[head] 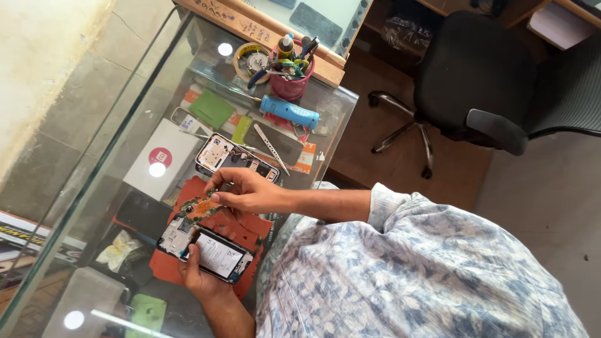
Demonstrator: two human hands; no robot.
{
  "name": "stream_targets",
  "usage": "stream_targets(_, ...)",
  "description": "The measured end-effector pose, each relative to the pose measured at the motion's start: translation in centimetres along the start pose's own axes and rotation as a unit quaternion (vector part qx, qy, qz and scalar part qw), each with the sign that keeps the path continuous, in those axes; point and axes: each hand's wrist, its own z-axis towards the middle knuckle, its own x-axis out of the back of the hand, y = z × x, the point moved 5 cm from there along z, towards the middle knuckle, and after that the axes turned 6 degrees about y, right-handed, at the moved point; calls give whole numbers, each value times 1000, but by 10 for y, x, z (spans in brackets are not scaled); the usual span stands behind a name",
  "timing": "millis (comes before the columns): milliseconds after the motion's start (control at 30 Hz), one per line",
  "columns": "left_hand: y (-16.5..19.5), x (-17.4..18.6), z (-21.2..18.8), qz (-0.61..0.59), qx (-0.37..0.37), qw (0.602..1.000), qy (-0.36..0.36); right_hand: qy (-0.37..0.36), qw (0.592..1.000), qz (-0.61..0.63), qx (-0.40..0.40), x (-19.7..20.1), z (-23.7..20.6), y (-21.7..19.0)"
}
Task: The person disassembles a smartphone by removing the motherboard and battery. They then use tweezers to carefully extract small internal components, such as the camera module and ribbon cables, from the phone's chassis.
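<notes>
Lifting a green-and-copper phone circuit board [199, 208] off an opened black smartphone chassis with a white battery panel [210, 250]; board sits tilted just above the chassis top end, over a red-orange rubber work mat [241, 226] on a glass-topped counter [125, 112]

Right hand [250, 193]: thumb and fingertips pinch the board by its edge, other fingers curled loosely above. Left hand [199, 275]: fingers wrapped under the chassis, thumb pressed on its lower end, pinning it to the mat

Judgement on doing it well: grip by the edges only, keep the board level, raise slowly and check no flex cable is still attached; left hand should keep the chassis flat so nothing twists

Outward, clock directions from the board:
- 12 o'clock, near: second opened phone frame, silver-white with black parts [235, 159]; silver metal tweezers [270, 148] just beside it at 1
- 1 o'clock, farther: blue cylindrical handheld tool [289, 112]; pink cup full of tools [291, 81]; roll of tape [251, 59] left of the cup
- 11 o'clock: white square box with a round red label [159, 159], under the glass as far as I can tell
- 12 o'clock, past the frame: green flat rectangular card [211, 109], orange-and-white printed packet [305, 158] toward 2
- 7 o'clock: light green flat piece [147, 311]; yellow-and-black striped strip [25, 233] at 9, counter edge
- 2 o'clock, well apart: black office chair [476, 75] on the floor
</notes>
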Motion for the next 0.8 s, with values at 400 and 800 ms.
stream_targets(400, 20, 11, -5, -49, -22, 998, 11, 59, 996, 9, 61, 16, -6, -56)
stream_targets(800, 33, 6, -29, -149, -46, 986, -51, 88, 972, -97, 196, 36, 2, -82)
